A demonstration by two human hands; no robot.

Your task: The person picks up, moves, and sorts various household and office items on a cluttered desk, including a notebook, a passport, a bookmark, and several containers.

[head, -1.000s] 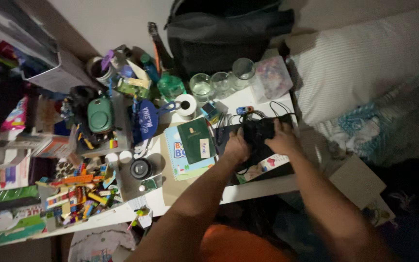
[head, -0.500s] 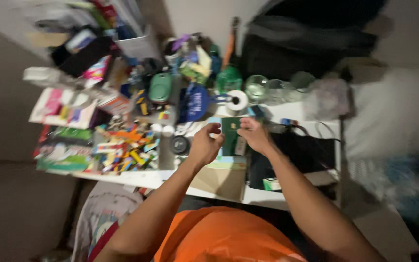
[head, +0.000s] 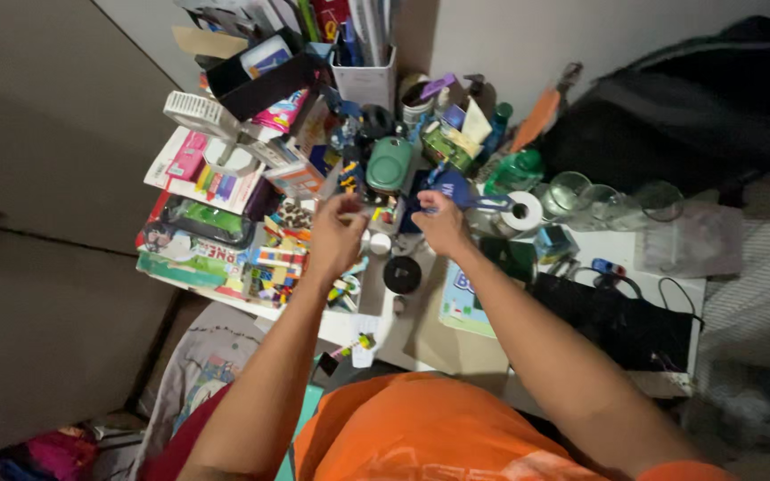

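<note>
You've moved both hands off the black pad up to the desk middle: left hand (head: 336, 233) pinches something small, right hand (head: 441, 223) curled beside the blue pouch (head: 446, 185), grip unclear.

Home bedroom — cluttered desk (head: 421, 338), pillow (head: 759, 294)

— How many clear drinking glasses stand on the counter (head: 456, 343)?
— Three: one (head: 570, 190), a second (head: 601, 203), a third (head: 659, 199).
— Rolls of white tape?
— One (head: 522, 211).
— Round black lids?
— One (head: 402, 274).
— Green rounded cases?
— One (head: 389, 166), behind two bare hands, left (head: 336, 233) and right (head: 440, 223).
</note>
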